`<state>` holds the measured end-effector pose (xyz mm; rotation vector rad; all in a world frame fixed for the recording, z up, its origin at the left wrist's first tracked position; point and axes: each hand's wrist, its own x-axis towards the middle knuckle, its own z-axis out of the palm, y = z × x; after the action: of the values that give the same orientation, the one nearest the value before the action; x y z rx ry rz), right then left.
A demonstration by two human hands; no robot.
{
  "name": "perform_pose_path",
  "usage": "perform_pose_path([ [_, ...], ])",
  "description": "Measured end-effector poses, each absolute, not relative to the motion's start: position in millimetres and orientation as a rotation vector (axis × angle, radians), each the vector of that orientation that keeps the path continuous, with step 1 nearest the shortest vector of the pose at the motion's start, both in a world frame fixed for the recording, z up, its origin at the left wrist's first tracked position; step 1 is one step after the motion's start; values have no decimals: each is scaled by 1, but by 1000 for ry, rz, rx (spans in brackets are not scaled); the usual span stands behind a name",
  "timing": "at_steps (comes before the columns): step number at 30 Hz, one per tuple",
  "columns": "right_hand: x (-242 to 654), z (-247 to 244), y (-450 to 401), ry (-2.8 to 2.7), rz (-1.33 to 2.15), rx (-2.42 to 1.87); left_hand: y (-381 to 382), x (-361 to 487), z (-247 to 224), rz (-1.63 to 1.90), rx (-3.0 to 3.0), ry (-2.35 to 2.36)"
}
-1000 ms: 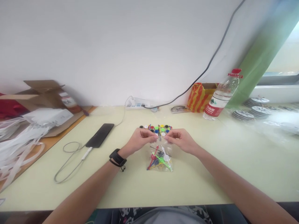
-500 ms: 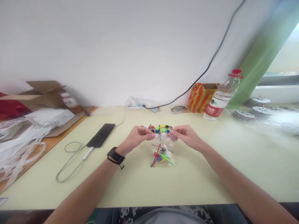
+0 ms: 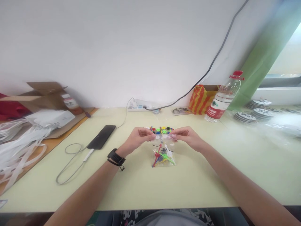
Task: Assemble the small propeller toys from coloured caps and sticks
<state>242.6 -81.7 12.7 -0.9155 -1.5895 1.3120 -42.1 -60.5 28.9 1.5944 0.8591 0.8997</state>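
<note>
A clear plastic bag (image 3: 164, 158) with red, green, white, blue and yellow pointer-like pieces hangs or lies at the middle of the table. My left hand (image 3: 142, 137) pinches the left corner of its clear top edge. The right corner of that edge is between the thumb and fingers of my right hand (image 3: 184, 135). Just behind the fingertips lie small round pieces (image 3: 164, 129) in red, green, yellow, black and blue, partly hidden by the clear plastic and my fingers.
On the left, a black phone (image 3: 101, 137) with a cable lies near white straps (image 3: 21, 147) and a cardboard box (image 3: 47, 94). Behind are a power strip (image 3: 137, 107), glasses (image 3: 180, 110), a striped bag (image 3: 199, 99) and a water bottle (image 3: 217, 105). Stacked discs (image 3: 245, 117) stand at right.
The bag's lower part has risen slightly away from me. The clear top edge between my hands now covers more of the round pieces' front row. Both hands have barely moved.
</note>
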Motion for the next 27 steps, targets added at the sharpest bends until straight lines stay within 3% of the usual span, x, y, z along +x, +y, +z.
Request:
perform_pose_path([
  [8, 245, 14, -80, -1415, 1351, -879, -62, -41, 32, 957, 1587, 877],
  [27, 209, 17, -107, -1828, 1112, -963, -76, -24, 19, 794, 1674, 745],
])
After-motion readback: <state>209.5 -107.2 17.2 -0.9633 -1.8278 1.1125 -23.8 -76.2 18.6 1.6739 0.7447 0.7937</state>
